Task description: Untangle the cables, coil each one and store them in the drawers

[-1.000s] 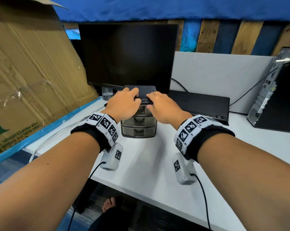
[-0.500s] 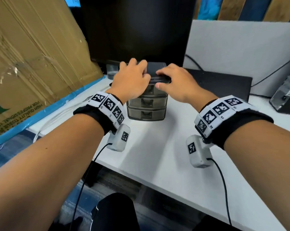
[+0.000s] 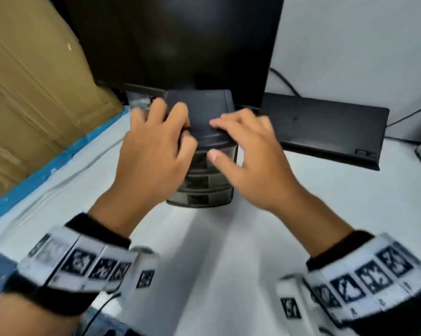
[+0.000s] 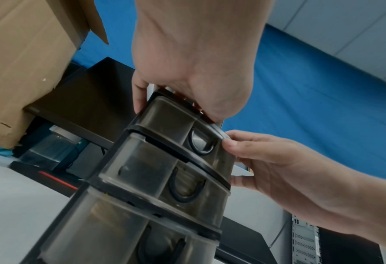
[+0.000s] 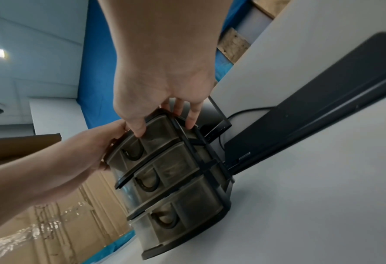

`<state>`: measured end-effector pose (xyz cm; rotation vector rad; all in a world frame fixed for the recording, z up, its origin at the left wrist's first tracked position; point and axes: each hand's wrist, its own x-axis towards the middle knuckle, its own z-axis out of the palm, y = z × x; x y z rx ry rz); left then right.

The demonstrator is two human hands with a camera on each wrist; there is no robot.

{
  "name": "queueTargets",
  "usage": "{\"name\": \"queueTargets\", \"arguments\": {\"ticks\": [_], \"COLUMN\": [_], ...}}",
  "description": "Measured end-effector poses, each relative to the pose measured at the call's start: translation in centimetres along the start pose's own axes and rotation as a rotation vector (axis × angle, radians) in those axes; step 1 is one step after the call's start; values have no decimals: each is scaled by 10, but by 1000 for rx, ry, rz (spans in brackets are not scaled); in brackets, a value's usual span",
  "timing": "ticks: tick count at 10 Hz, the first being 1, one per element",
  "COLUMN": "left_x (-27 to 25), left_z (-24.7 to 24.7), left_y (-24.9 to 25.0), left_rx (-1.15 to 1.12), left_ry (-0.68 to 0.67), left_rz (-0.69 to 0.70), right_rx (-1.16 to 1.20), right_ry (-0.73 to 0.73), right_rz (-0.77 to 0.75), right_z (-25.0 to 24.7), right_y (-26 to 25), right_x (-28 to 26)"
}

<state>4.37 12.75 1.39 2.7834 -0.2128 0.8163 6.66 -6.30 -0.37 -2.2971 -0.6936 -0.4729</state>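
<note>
A small dark see-through drawer unit (image 3: 201, 198) with three drawers stands on the white desk (image 3: 228, 251) in front of the monitor. All three drawers look pushed in, and their contents are unclear. My left hand (image 3: 156, 151) grips the unit's top at its left side, fingers curled over the lid. My right hand (image 3: 248, 161) holds the top at the right, thumb against the top drawer's front. The left wrist view shows the drawer unit (image 4: 151, 178) between my left hand (image 4: 187, 62) and right hand (image 4: 278, 169). No loose cable is clearly visible.
A black monitor (image 3: 175, 40) stands right behind the unit. A cardboard box (image 3: 35, 93) fills the left side. A black keyboard (image 3: 325, 132) leans on the white partition (image 3: 350, 44) at the right, with a thin cable (image 3: 284, 81) behind it. The desk's front edge is near my wrists.
The head view has moved closer and tipped down. Both hands stay on the unit's top; my right thumb has come down onto the top drawer's front.
</note>
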Motion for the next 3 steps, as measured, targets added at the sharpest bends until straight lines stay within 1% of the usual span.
{"name": "queueTargets", "arguments": {"ticks": [1, 2, 3], "left_x": [-3, 2, 0], "left_z": [-1, -5, -11], "left_y": [0, -3, -7], "left_rx": [-48, -62, -105], "left_ry": [-29, -12, 0], "left_rz": [-26, 51, 52], "right_rx": [-12, -54, -89], "right_ry": [-12, -62, -75], "right_rz": [13, 11, 10], "right_z": [1, -7, -9], "right_y": [-1, -5, -13], "right_x": [-4, -1, -6]}}
